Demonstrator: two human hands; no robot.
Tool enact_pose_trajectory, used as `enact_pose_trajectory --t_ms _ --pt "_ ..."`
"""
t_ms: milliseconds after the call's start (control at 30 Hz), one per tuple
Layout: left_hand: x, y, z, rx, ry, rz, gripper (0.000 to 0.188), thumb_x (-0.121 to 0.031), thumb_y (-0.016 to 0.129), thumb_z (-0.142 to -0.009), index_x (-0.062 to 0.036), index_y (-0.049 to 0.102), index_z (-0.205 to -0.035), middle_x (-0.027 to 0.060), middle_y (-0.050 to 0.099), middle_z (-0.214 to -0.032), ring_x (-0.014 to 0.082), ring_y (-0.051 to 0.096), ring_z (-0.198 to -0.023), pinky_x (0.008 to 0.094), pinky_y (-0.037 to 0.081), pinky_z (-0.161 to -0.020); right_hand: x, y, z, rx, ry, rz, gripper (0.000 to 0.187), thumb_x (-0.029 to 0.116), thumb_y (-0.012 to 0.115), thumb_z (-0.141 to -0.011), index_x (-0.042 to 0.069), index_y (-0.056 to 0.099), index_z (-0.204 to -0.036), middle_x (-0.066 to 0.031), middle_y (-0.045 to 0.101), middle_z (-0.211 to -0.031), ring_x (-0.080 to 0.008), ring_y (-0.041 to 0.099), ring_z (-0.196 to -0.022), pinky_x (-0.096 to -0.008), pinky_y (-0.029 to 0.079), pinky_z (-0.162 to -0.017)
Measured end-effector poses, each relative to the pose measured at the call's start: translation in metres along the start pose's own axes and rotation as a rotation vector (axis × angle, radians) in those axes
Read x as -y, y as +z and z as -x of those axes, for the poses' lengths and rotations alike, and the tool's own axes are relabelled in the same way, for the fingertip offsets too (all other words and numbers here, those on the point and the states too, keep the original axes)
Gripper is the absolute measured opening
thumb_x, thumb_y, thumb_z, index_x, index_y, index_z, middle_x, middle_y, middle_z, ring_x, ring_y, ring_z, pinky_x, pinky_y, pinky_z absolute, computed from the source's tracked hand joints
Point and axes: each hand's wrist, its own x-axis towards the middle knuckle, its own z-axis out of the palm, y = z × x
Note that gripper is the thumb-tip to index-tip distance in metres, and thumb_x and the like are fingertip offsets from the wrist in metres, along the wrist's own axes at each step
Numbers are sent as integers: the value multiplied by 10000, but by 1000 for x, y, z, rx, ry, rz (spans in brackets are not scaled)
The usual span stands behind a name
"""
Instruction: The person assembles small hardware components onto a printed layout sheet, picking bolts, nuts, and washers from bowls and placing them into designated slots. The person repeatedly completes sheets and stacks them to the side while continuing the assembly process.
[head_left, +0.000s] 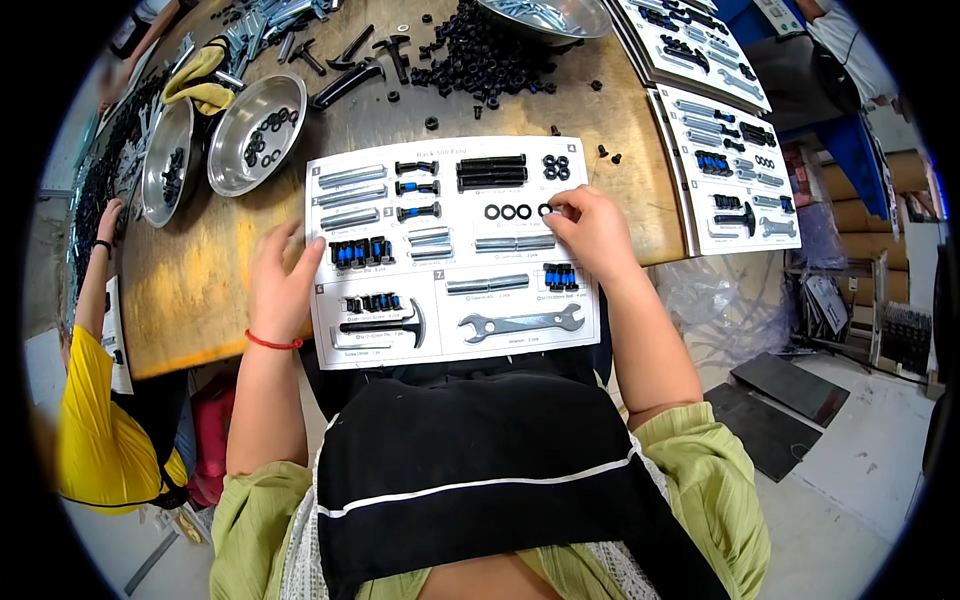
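A white printed hardware card [440,262] lies at the table's front edge, its lower part over my lap. On it are silver tubes, black and blue bolts, black nuts, an L-shaped tool with a black shaft and a flat wrench [522,323]. My left hand [278,278], with a red cord at the wrist, holds the card's left edge, thumb on top; its other fingers are partly hidden. With thumb and forefinger pinched, my right hand [590,228] grips a small black washer [545,210] at the end of a row of black washers [508,212].
Two steel bowls [225,180] stand at the left, with black rings in the nearer one. Black nuts [490,60] are heaped at the back beside another bowl [555,22]. More filled cards [730,170] are stacked right. A person in yellow [110,420] works at left.
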Motion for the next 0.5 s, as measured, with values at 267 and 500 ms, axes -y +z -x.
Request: enact_pose_trajectory --t_ms 267,500 --pt "-13 9 45 212 -167 141 547 -217 591 -937 39 439 -1396 261 489 -1389 378 461 -1300 442 366 -1070 -6 -7 21 -202 16 -85 301 146 712 -806 32 674 -1082 -140 645 -947 -303 624 -847 -396 500 -774" --pt "3 0 1 208 -746 993 440 -212 467 -1005 32 468 -1372 118 596 -1239 183 595 -1082 294 473 -906 0 0 96 -142 -14 52 552 153 684 -821 45 517 -1336 -227 507 -1372 -410 450 -1268 -454 360 -1064"
